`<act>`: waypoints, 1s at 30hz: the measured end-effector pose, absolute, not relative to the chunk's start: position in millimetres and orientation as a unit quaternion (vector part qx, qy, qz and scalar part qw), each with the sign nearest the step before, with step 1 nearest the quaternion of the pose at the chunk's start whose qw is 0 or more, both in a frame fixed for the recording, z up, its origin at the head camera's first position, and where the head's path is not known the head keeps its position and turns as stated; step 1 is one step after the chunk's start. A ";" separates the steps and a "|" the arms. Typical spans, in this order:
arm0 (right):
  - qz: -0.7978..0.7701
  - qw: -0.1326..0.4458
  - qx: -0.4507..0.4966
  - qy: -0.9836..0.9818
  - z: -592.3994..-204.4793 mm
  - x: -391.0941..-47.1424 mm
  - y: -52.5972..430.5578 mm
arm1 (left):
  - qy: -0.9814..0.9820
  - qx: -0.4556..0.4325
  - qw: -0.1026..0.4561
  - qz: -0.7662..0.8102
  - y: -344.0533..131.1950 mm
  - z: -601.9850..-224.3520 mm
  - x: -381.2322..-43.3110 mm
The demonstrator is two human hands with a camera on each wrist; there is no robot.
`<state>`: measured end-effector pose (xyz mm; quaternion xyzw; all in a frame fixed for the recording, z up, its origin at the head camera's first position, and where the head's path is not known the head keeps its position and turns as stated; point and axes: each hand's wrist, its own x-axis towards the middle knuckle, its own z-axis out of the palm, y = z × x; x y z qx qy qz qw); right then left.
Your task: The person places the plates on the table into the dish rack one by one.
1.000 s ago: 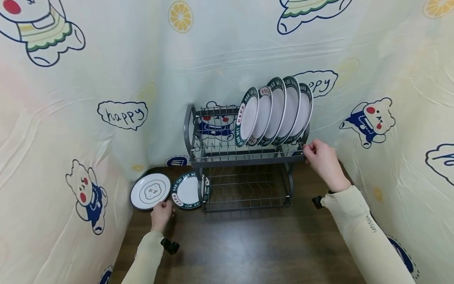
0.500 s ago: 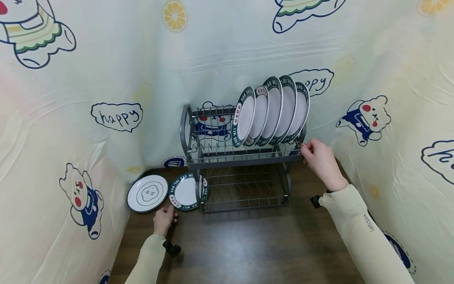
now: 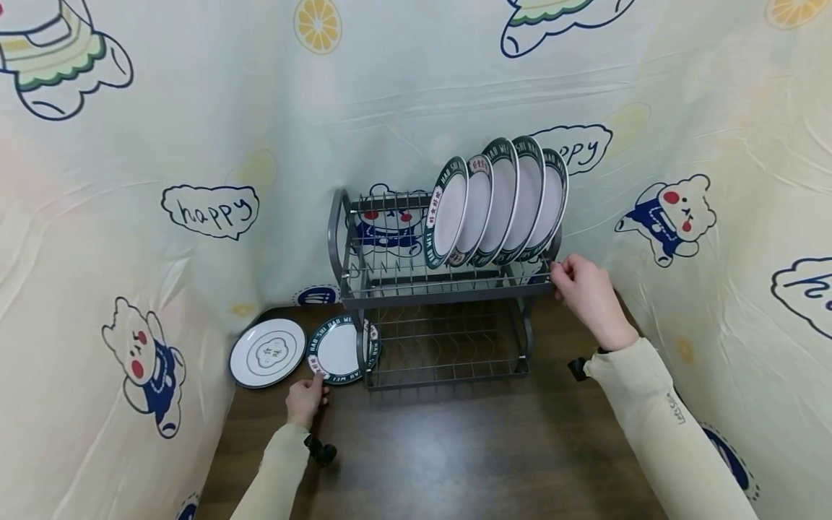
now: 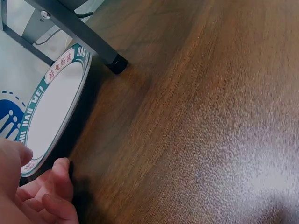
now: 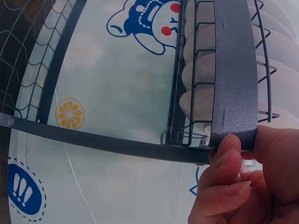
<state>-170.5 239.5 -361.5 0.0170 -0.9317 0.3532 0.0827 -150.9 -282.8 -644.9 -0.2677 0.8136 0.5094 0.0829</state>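
One rack [image 3: 448, 295] is gripped by the right hand [image 3: 588, 297]; five plates [image 3: 503, 206] are stood in its top tier. At its left, one white plate [image 3: 269, 354] and one green-rimmed plate [image 3: 336, 350] are laid, the latter pinched by the left hand [image 3: 305, 401].

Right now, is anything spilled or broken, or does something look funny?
Nothing looks spilled or broken. A bit odd, though: the head view shows a leg of the rack crossing in front of the green-rimmed plate at the left hand, so that plate looks split.
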 end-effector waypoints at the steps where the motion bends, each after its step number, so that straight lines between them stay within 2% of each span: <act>1: 0.353 0.082 0.017 -0.932 -361.1 -170.5 239.8 | 0.814 -0.270 0.080 0.508 -281.5 -644.6 -151.8; 12: 0.362 0.073 0.010 -0.929 -360.0 -170.1 239.2 | 0.767 -0.302 0.060 0.563 -272.5 -651.4 -162.7; 21: 0.358 0.073 0.006 -0.931 -363.1 -171.4 239.1 | 0.735 -0.307 0.065 0.600 -275.7 -659.2 -165.4; 30: 0.359 0.069 0.003 -0.931 -363.0 -171.6 239.4 | 0.706 -0.311 0.034 0.636 -272.6 -658.8 -163.4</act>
